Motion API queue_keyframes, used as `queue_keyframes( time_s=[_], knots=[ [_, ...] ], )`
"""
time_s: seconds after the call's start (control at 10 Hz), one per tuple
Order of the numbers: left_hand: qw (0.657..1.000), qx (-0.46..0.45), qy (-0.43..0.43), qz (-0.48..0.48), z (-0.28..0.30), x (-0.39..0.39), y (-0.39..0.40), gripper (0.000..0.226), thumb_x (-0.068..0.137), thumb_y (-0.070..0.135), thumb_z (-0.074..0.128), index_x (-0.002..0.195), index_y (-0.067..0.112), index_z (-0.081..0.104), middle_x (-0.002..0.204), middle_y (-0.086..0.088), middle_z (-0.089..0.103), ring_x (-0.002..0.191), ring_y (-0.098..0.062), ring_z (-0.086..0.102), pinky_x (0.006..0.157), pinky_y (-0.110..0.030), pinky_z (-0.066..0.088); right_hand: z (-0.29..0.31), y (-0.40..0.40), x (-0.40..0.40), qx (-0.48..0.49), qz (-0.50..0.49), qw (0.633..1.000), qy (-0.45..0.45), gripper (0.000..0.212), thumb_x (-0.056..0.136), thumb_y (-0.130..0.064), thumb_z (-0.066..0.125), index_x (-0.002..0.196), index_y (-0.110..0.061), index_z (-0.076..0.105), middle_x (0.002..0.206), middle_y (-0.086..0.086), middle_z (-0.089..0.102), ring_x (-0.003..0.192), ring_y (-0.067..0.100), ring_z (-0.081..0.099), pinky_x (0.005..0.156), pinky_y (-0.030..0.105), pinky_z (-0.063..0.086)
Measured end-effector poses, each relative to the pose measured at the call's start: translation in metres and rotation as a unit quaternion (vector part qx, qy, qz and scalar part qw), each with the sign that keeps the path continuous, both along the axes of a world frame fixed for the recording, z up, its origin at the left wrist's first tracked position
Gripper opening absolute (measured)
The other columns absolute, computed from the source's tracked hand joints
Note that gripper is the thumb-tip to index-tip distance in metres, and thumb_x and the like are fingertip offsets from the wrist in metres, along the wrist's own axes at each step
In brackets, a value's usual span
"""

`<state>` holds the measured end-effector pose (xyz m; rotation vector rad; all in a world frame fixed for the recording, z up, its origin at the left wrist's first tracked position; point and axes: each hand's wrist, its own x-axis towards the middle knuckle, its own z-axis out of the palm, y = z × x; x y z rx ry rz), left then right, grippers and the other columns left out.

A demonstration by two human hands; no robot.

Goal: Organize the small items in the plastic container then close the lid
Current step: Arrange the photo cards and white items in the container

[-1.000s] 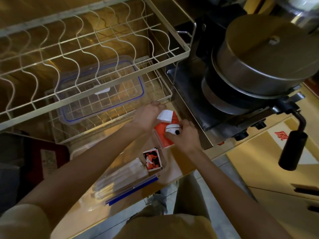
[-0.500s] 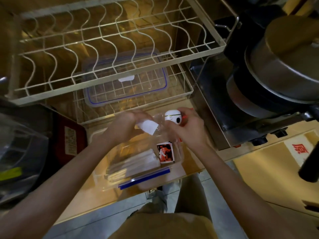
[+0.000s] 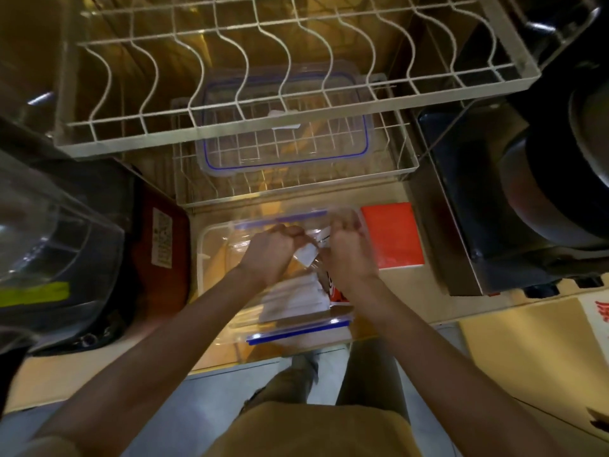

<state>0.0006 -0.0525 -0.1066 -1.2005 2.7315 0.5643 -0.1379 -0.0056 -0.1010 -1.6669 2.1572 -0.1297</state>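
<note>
The clear plastic container (image 3: 211, 278) with blue clips stands on the counter in front of me. Both hands hover over its far half, fingers curled. My left hand (image 3: 270, 255) and my right hand (image 3: 349, 255) pinch a small white packet (image 3: 307, 256) in clear wrapping between them. Under my wrists, white paper-wrapped sticks (image 3: 293, 300) and a red-and-white card (image 3: 334, 288) lie inside the container. The clear lid with a blue seal (image 3: 283, 153) rests in the lower wire basket behind. A flat orange-red box (image 3: 393, 235) lies on the counter right of the container.
A white wire dish rack (image 3: 296, 127) overhangs the far side. A dark red appliance (image 3: 158, 245) and a clear plastic bowl (image 3: 49, 232) stand at the left. A steel stove with a dark pot (image 3: 543, 199) is close on the right. The counter edge (image 3: 263, 367) runs below the container.
Both hands have come together lower over the container, pinching the white packet. The white round item in my right hand is out of sight. The orange-red box now lies uncovered.
</note>
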Motion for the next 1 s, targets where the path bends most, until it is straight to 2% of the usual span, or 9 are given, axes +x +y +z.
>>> queue_keyframes(
  time_s=[0.1,0.2,0.3,0.4,0.5,0.7,0.8,0.9,1.0],
  knots=[
    [1.000,0.012,-0.013,-0.014,-0.010,0.000,-0.001,0.047,0.085,0.011,0.054,0.127,0.031,0.050,0.139,0.005,0.050,0.122,-0.023,0.049,0.089,-0.037,0.050,-0.006,-0.002,0.001,0.021,-0.019,1.000,0.012,0.061,0.089,-0.014,0.056,0.141,-0.004,0.027,0.111,0.018,0.065,0.094,0.031,0.066,0.071,0.033,0.050],
    [0.998,-0.010,-0.035,-0.041,-0.014,0.003,-0.005,0.051,0.086,0.009,0.049,0.134,0.025,0.043,0.143,0.001,0.046,0.124,-0.025,0.047,0.096,-0.038,0.047,-0.012,-0.005,0.004,0.029,-0.026,0.999,0.022,0.048,0.091,-0.011,0.052,0.135,-0.003,0.036,0.113,0.017,0.064,0.092,0.031,0.067,0.070,0.033,0.052],
    [0.997,-0.022,-0.044,-0.062,-0.015,0.007,-0.006,0.053,0.088,0.012,0.048,0.138,0.020,0.036,0.147,-0.003,0.041,0.129,-0.025,0.043,0.103,-0.036,0.038,-0.015,-0.006,0.004,0.017,-0.032,0.999,-0.021,0.035,0.091,-0.009,0.050,0.126,-0.002,0.046,0.104,0.015,0.069,0.087,0.027,0.068,0.065,0.028,0.048],
    [0.993,-0.085,-0.036,-0.077,-0.012,0.010,0.001,0.051,0.082,0.012,0.061,0.131,0.019,0.049,0.137,-0.003,0.053,0.124,-0.020,0.051,0.097,-0.033,0.044,-0.015,-0.002,0.001,-0.046,-0.135,0.973,-0.182,0.032,0.084,-0.009,0.061,0.116,-0.009,0.055,0.093,0.011,0.071,0.080,0.019,0.066,0.060,0.016,0.039],
    [0.986,-0.137,-0.019,-0.090,-0.011,0.009,0.009,0.051,0.061,0.012,0.081,0.110,0.018,0.067,0.112,-0.001,0.071,0.097,-0.019,0.068,0.073,-0.026,0.056,-0.018,-0.003,0.002,-0.048,-0.142,0.971,-0.187,0.034,0.083,-0.012,0.063,0.115,-0.006,0.054,0.094,0.016,0.072,0.083,0.026,0.069,0.065,0.026,0.050],
    [0.986,-0.147,0.009,-0.082,-0.013,0.009,0.009,0.051,0.062,0.009,0.080,0.110,0.016,0.066,0.112,-0.003,0.071,0.094,-0.020,0.068,0.071,-0.028,0.056,-0.023,-0.005,0.004,-0.006,-0.105,0.986,-0.133,0.041,0.089,-0.015,0.056,0.126,-0.001,0.045,0.094,0.019,0.069,0.083,0.031,0.068,0.058,0.025,0.041],
    [0.986,-0.152,0.041,-0.056,-0.008,0.008,0.010,0.051,0.058,0.005,0.080,0.108,0.012,0.067,0.109,-0.007,0.071,0.093,-0.023,0.068,0.071,-0.030,0.056,-0.022,0.002,0.007,0.001,-0.083,0.991,-0.105,0.037,0.090,-0.014,0.049,0.122,0.003,0.046,0.121,0.024,0.054,0.110,0.039,0.053,0.087,0.044,0.045],
    [0.993,-0.113,0.039,-0.025,-0.002,0.010,0.015,0.042,0.060,0.003,0.076,0.100,0.008,0.068,0.103,-0.015,0.071,0.090,-0.031,0.068,0.071,-0.037,0.055,-0.017,0.010,0.007,-0.003,-0.065,0.994,-0.083,0.032,0.089,-0.011,0.047,0.120,-0.001,0.049,0.129,0.021,0.045,0.115,0.039,0.047,0.094,0.048,0.044],
    [0.994,-0.023,0.071,0.075,-0.004,0.012,0.020,0.029,0.074,0.005,0.065,0.103,0.006,0.065,0.107,-0.017,0.067,0.094,-0.036,0.063,0.072,-0.041,0.053,-0.018,0.018,0.006,0.003,0.059,0.998,-0.011,0.034,0.090,-0.010,0.045,0.124,-0.008,0.049,0.129,0.013,0.047,0.117,0.030,0.046,0.102,0.043,0.037]
  ],
)
